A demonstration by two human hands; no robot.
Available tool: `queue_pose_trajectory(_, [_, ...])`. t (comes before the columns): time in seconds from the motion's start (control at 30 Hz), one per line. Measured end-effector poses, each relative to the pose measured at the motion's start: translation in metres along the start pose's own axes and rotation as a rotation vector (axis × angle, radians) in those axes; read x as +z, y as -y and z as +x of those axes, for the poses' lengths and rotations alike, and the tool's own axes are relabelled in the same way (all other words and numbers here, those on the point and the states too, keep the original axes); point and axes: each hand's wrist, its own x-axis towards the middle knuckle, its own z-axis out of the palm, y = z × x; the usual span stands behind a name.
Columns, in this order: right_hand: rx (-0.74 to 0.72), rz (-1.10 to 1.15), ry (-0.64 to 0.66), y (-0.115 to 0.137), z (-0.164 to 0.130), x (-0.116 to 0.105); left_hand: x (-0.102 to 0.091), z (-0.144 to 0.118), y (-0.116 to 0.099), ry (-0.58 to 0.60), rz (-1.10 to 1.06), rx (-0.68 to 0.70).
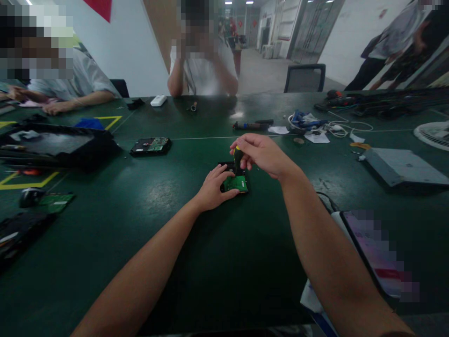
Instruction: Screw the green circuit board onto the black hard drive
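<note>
A hard drive (240, 184) with a black case and a green circuit board lies on the dark green table, board side up. My left hand (214, 188) holds it from the left, thumb along the near edge and fingers over the far part. Above the board my right hand (257, 153) is closed around a screwdriver (238, 158) with a black and yellow handle. The screwdriver stands nearly upright, pointing down at the drive. Its tip is too small to make out.
Another drive (150, 146) lies left of centre. A black tray (52, 145) and a computer mouse (31, 197) are at the left. To the right are a grey metal box (407, 166), a phone (372, 252) and tangled cables (336, 126). People sit across the table.
</note>
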Motion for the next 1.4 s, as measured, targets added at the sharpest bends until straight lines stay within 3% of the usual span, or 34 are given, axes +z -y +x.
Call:
queue_pose_trajectory(0.13, [0.015,0.013,0.016,0.0006,-0.0002,-0.0009,-0.0002,-0.0002,0.0001,0.002,0.002,0.002])
queue_pose_trajectory(0.3, [-0.021,-0.199,-0.148,0.0033,-0.0016,-0.002,-0.0009,-0.0004,-0.0001,0.012,-0.005,-0.014])
queue_pose_trajectory(0.47, [-0.002,-0.198,-0.22,0.003,0.0004,0.0003,-0.002,-0.0003,-0.0013,0.02,-0.008,-0.022])
queue_pose_trajectory(0.67, [-0.003,-0.09,-0.135,0.0064,-0.0006,0.0026,-0.0012,0.0,-0.0013,0.009,-0.002,-0.008])
queue_pose_trajectory(0.87, [-0.048,-0.134,-0.07,0.0046,-0.0024,-0.0002,-0.0004,-0.0003,-0.001,0.003,0.002,-0.006])
queue_pose_trajectory(1.13, [0.001,-0.267,-0.236,0.0044,-0.0013,0.0003,-0.0027,-0.0001,-0.004,0.009,0.003,-0.016])
queue_pose_trajectory(1.4, [0.013,-0.105,-0.07,0.0065,-0.0028,0.0024,-0.0029,-0.0002,-0.004,0.013,0.002,-0.016])
